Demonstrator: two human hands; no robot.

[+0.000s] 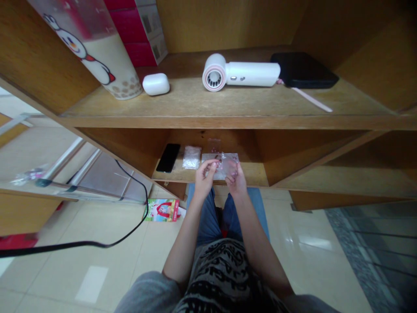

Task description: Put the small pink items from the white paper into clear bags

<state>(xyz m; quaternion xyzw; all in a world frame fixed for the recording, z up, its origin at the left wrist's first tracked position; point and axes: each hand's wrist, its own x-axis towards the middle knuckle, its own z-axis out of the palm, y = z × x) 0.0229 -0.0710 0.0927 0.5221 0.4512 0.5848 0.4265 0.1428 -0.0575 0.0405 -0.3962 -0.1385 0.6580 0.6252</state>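
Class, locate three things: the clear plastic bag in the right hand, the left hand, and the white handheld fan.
Clear plastic bag [229,167]: head view, on its flat face.
Left hand [205,174]: head view, on the back of it.
White handheld fan [251,73]: head view, on its handle.

We hold both bare forearms out before us, the left forearm [186,234] and the right forearm [262,245] slanting inward so that our hands sit near each other, a gap between. Our left hand [205,174] curls, thumb and forefinger tips close together, too small to tell whether they meet. Our right hand [239,180] is bent into a grip, fingers partly hidden.
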